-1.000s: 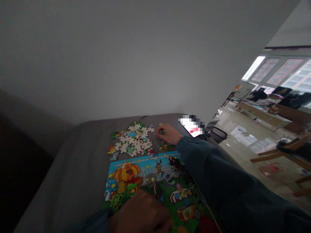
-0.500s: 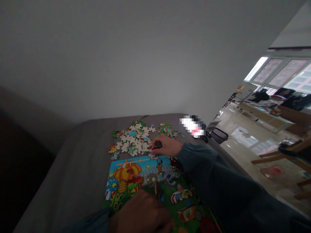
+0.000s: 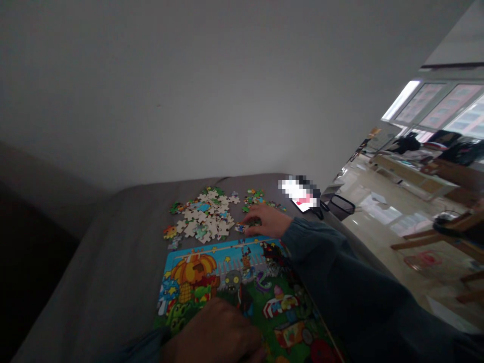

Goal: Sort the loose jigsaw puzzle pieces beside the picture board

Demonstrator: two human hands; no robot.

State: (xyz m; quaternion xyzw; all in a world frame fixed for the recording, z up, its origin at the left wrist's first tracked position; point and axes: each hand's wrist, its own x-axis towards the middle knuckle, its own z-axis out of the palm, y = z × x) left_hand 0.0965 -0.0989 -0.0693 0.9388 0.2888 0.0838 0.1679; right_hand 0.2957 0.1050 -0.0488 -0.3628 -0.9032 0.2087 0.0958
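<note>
A cartoon jigsaw puzzle [image 3: 200,269] with a pumpkin, zombies and plants lies in a flat tray on the grey cloth. Beyond its top edge, my right hand [image 3: 270,222] has thumb and fingers curled round a few small puzzle pieces [image 3: 254,222]. To its left is a heap of loose pieces [image 3: 206,214], many with their pale backs up. A smaller group of pieces [image 3: 254,195] lies behind the right hand. My left hand [image 3: 217,330] rests low over the puzzle, its fingers bent under and mostly hidden, so what they hold, if anything, does not show.
A phone [image 3: 298,194] with a blurred bright screen lies at the far right edge of the grey cloth [image 3: 124,242], beside a black strap. The wall [image 3: 212,101] rises behind. Wooden furniture [image 3: 449,227] stands on the floor to the right.
My right hand has shifted slightly right, away from the big heap, and its fingers have spread a little round pieces. The left hand has hardly moved.
</note>
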